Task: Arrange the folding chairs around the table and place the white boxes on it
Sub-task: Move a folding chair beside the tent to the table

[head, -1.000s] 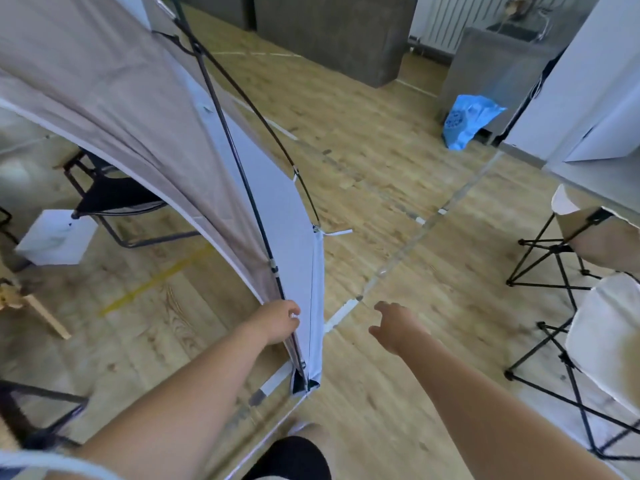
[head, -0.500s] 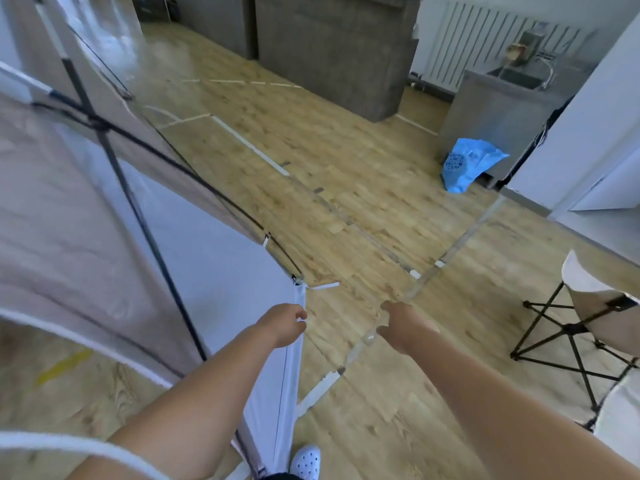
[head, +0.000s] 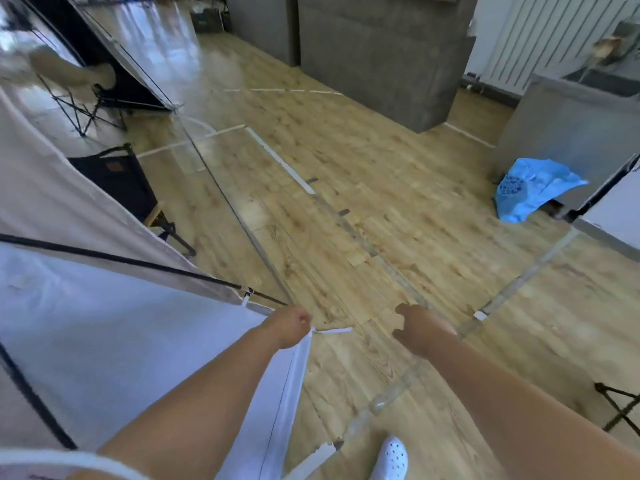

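Left hand: the left hand (head: 289,325) is closed around the corner edge of a tent panel (head: 138,341), fingers curled into the cloth.
Right hand: the right hand (head: 420,329) hangs over the wooden floor (head: 381,209) with fingers loosely curled and the thumb out, holding nothing and well apart from the cloth.
Tent panel: white and beige cloth fills the lower left, crossed by a thin black pole (head: 121,259) that runs towards the gripped corner; a short white strap (head: 334,330) sticks out just beside the left hand.
Folding chairs: a beige chair (head: 74,69) on thin black legs stands at the far upper left, blurred. A black chair (head: 119,181) sits nearer, its lower part hidden behind the beige cloth. Black chair legs (head: 620,407) show at the right edge, the seat cut off.
Floor marks: pale tape lines (head: 280,161) cross the boards.
Foot: a white perforated shoe (head: 393,459) stands at the bottom, between the two forearms.
Background: a blue bag (head: 530,187) lies against a grey cabinet (head: 568,126) on the right; a large grey block (head: 381,53) and a white radiator (head: 547,32) stand further back.
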